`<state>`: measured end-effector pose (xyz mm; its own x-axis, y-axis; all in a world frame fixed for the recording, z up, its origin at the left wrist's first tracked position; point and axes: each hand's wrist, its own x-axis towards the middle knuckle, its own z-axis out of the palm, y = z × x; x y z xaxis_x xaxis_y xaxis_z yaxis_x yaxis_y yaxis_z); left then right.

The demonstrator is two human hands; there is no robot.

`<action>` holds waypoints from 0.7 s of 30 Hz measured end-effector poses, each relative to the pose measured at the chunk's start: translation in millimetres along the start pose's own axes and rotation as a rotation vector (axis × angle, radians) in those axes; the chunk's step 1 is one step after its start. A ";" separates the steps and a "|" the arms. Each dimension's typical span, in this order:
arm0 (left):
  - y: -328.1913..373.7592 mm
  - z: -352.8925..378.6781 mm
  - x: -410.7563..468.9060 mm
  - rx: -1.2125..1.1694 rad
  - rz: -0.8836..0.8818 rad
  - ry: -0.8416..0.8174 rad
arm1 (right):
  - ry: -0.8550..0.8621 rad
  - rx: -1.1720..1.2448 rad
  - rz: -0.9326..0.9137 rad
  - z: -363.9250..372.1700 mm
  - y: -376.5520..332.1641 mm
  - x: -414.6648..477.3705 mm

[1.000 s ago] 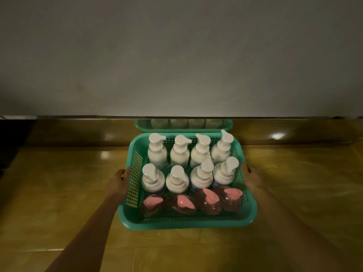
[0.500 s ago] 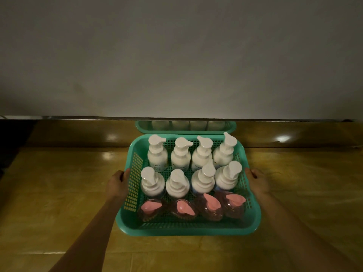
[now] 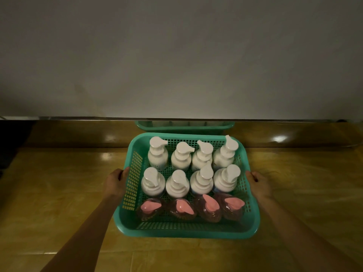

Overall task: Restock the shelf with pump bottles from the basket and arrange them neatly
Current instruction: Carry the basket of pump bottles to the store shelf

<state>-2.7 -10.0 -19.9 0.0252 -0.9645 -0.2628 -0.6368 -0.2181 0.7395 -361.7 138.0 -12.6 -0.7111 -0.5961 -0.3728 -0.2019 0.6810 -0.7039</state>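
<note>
A green mesh basket rests on a glossy yellow-brown shelf surface. Inside stand several white pump bottles in two rows, upright. Along the basket's near wall sit several clear pinkish bottles with pink pump heads. My left hand grips the basket's left rim, fingers curled over it. My right hand holds the right rim the same way.
A plain grey wall rises behind the shelf. The dark glossy back strip mirrors the basket as a green reflection. Shelf surface extends to both sides of the basket. A dark area lies at the far left edge.
The basket and both hands have come a little nearer to me and slightly right in view. My grip on both rims is unchanged.
</note>
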 end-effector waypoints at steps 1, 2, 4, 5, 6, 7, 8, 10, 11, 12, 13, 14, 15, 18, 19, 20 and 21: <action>2.3 -2.8 -2.2 0.004 -0.001 -0.005 | 0.000 -0.003 -0.006 -2.6 -0.8 -1.5; 6.1 -6.4 -5.5 0.015 0.000 -0.012 | -0.002 -0.009 -0.013 -6.4 -3.9 -4.4; 18.1 -15.4 -14.2 0.046 0.013 -0.020 | 0.004 -0.033 -0.027 -16.5 -13.0 -10.8; 26.2 -21.6 -19.4 0.059 0.021 -0.014 | 0.004 -0.040 -0.037 -23.4 -18.6 -14.3; 34.4 -29.1 -24.4 0.074 0.026 -0.005 | -0.006 -0.048 -0.040 -32.5 -27.2 -20.7; 42.2 -38.2 -29.1 0.091 0.027 0.004 | -0.016 -0.054 -0.046 -41.8 -36.0 -27.5; 51.5 -49.3 -34.7 0.107 0.025 0.008 | -0.019 -0.055 -0.051 -52.0 -46.0 -35.7; 75.0 -74.6 -49.9 0.117 0.021 0.004 | -0.016 -0.046 -0.047 -75.6 -67.9 -54.7; 88.7 -89.0 -59.5 0.117 0.014 0.004 | -0.021 -0.031 -0.041 -88.9 -80.9 -66.7; 104.9 -104.4 -70.8 0.112 0.013 0.000 | -0.022 -0.017 -0.037 -104.1 -96.1 -80.2; 122.2 -120.9 -82.9 0.111 0.016 -0.004 | -0.016 -0.016 -0.034 -119.7 -110.3 -91.7; 140.2 -138.0 -96.3 0.109 0.015 -0.003 | -0.018 -0.027 -0.018 -136.8 -127.0 -105.1; 158.6 -155.8 -110.0 0.111 0.010 0.001 | -0.023 -0.036 -0.009 -154.4 -142.9 -119.2; 214.2 -212.4 -151.1 0.131 -0.012 -0.004 | -0.042 -0.066 -0.005 -213.5 -201.6 -170.8; 232.8 -232.3 -165.1 0.132 -0.025 -0.005 | -0.045 -0.078 -0.011 -233.4 -220.5 -186.8; 251.2 -252.7 -179.7 0.129 -0.029 0.000 | -0.051 -0.096 -0.007 -254.7 -240.2 -206.0; 269.7 -273.7 -195.0 0.124 -0.030 0.008 | -0.055 -0.118 -0.020 -276.1 -259.4 -223.8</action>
<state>31.6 78.5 400.3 0.0518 -0.9591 -0.2784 -0.7261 -0.2275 0.6489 -336.2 212.3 420.3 -0.6686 -0.6305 -0.3942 -0.2959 0.7120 -0.6368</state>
